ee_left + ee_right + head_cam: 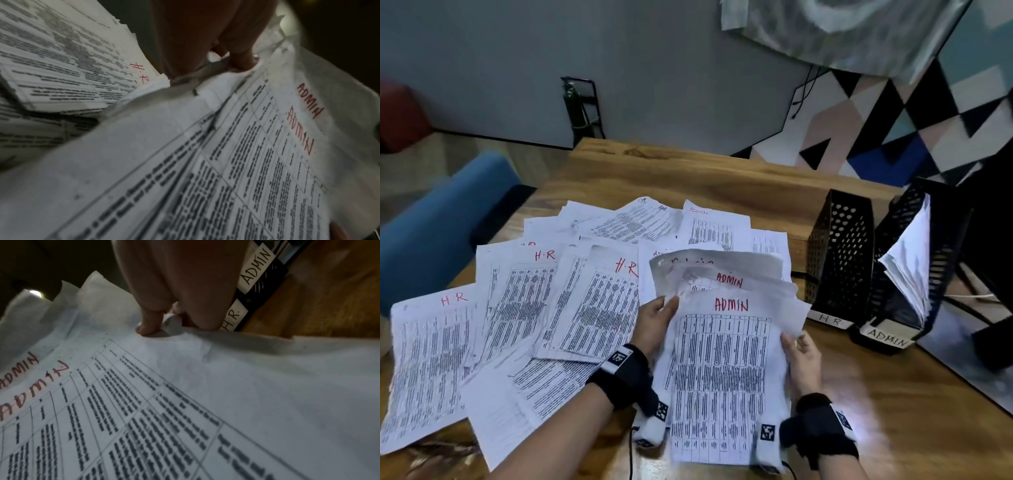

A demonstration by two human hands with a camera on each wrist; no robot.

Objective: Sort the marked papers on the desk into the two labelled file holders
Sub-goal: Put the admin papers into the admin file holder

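I hold a small stack of sheets marked ADMIN (726,359) (236,154) (185,394) in red, raised above the desk. My left hand (659,317) (232,63) pinches the stack's upper left edge. Along the right edge my right hand (799,356) (160,324) pinches the sheets. Papers marked H.R (517,308) (68,65) lie fanned out on the left of the desk, with more ADMIN sheets (712,226) behind. Two black mesh file holders stand at the right: the H R holder (839,253) (234,318) looks empty, the ADMIN holder (904,274) (257,269) has papers in it.
The wooden desk (722,178) runs back to a grey wall. A blue chair (438,226) stands at the left. A dark object (986,240) sits just right of the holders. Bare wood shows near the right front (911,411).
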